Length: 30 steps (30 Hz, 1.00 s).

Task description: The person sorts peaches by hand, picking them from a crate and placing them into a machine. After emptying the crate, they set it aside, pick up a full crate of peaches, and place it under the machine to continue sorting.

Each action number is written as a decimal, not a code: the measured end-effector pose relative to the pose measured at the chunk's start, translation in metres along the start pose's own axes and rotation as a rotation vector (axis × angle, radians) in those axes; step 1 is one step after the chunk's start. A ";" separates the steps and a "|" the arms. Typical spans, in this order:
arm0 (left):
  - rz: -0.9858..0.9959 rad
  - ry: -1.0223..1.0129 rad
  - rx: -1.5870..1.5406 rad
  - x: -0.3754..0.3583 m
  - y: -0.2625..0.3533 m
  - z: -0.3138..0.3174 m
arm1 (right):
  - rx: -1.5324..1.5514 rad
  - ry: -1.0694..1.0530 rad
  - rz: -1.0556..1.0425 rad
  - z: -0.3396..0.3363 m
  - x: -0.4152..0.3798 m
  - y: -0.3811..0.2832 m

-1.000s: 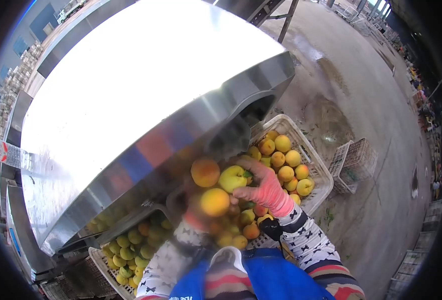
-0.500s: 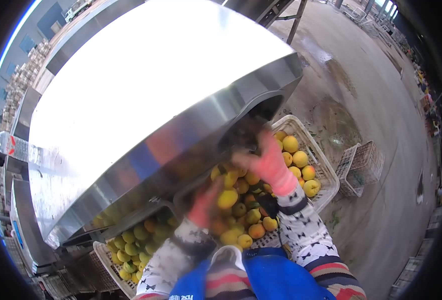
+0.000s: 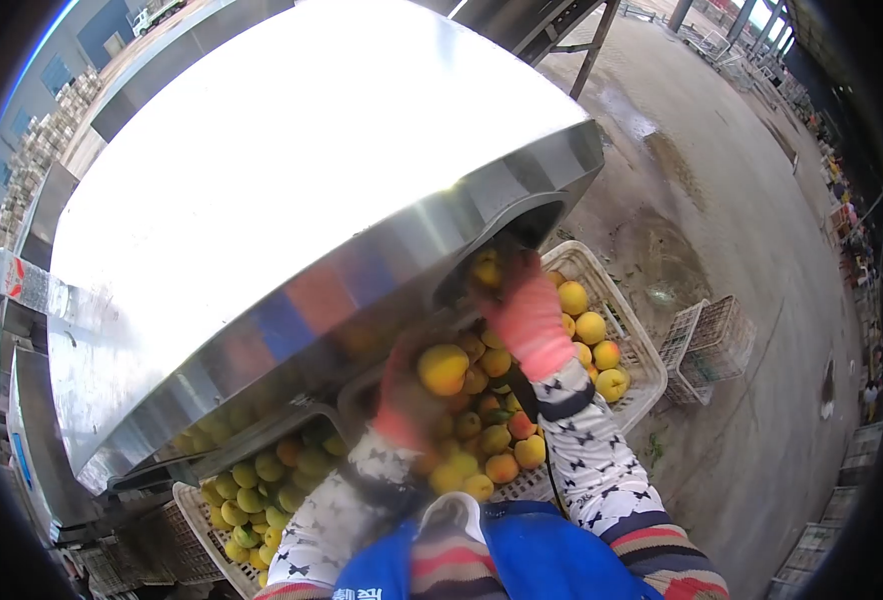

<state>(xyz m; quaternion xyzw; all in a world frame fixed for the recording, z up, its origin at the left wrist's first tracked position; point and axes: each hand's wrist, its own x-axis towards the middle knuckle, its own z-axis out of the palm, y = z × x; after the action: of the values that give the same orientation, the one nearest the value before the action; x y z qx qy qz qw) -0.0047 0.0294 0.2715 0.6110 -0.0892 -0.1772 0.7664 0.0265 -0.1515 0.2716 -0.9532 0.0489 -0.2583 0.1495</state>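
My left hand [image 3: 399, 395], in a pink-red glove and smeared by motion, is curled beside a large yellow-orange peach [image 3: 444, 370] and seems to grip it above the pile. Close to the dark opening in the metal machine [image 3: 532, 222], my right hand [image 3: 524, 312], gloved the same way, has its fingers around another yellow peach [image 3: 487, 268]; the fingertips are partly in shadow. Below both hands, a pale plastic crate [image 3: 646, 388] holds many yellow and orange peaches [image 3: 502, 468].
A second crate [image 3: 208, 530] of greener peaches stands at the lower left, under the machine's edge. A plastic bottle [image 3: 20, 280] lies at the machine's far left. Stacked crates [image 3: 710, 345] rest on the concrete floor [image 3: 762, 250] to the right.
My left hand and its peach have moved slightly up and left. A peach now shows at my right hand's fingers by the opening, where the fingers were blurred before.
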 end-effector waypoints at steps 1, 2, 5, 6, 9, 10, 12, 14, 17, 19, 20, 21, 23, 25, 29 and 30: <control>0.046 0.032 0.177 0.000 -0.001 -0.001 | -0.042 0.040 -0.005 0.025 0.008 0.003; 0.084 0.065 0.353 -0.002 -0.003 -0.002 | -0.085 0.071 -0.008 0.052 0.011 0.007; -0.094 0.040 0.380 -0.006 -0.009 -0.002 | 0.103 0.023 0.138 0.044 0.023 0.007; -0.119 0.044 0.372 -0.005 -0.011 -0.003 | 0.216 0.010 0.141 0.026 0.019 0.003; -0.122 0.074 0.297 -0.004 -0.014 -0.009 | 0.497 -0.104 0.127 -0.022 -0.007 -0.005; -0.151 0.062 0.284 -0.003 -0.011 -0.008 | 0.575 -0.176 0.137 -0.024 -0.024 -0.010; -0.118 0.045 0.140 -0.002 -0.030 -0.011 | 0.745 -0.297 0.205 -0.022 -0.058 -0.023; 0.005 0.047 -0.130 0.000 -0.066 -0.013 | 0.685 -0.336 0.193 -0.027 -0.069 -0.027; 0.016 -0.127 -0.155 -0.002 -0.049 -0.009 | 0.607 -0.287 0.073 -0.040 -0.069 -0.029; 0.076 -0.150 0.049 -0.005 -0.034 -0.010 | 0.664 -0.296 0.021 -0.039 -0.069 -0.023; 0.120 -0.143 0.193 -0.006 -0.031 -0.010 | 0.687 -0.300 -0.008 -0.038 -0.070 -0.022; 0.053 -0.155 -0.096 -0.006 -0.032 -0.006 | 0.712 -0.270 0.029 -0.039 -0.071 -0.023; -0.108 -0.168 -0.525 -0.001 -0.034 0.001 | 0.760 -0.206 0.088 -0.039 -0.069 -0.023; -0.358 -0.131 -0.656 0.001 -0.046 -0.015 | 0.411 -0.134 0.129 -0.035 -0.051 -0.017; -0.138 -0.178 0.394 -0.015 -0.080 -0.067 | -0.011 -0.070 0.036 0.016 0.008 0.004; -0.072 -0.191 0.661 -0.021 -0.080 -0.075 | -0.086 -0.055 -0.040 0.046 0.017 0.012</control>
<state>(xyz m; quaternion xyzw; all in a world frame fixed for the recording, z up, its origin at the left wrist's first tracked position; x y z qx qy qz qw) -0.0108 0.0904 0.1778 0.8097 -0.1915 -0.2220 0.5084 0.0649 -0.1538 0.2381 -0.9663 0.0369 -0.2325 0.1045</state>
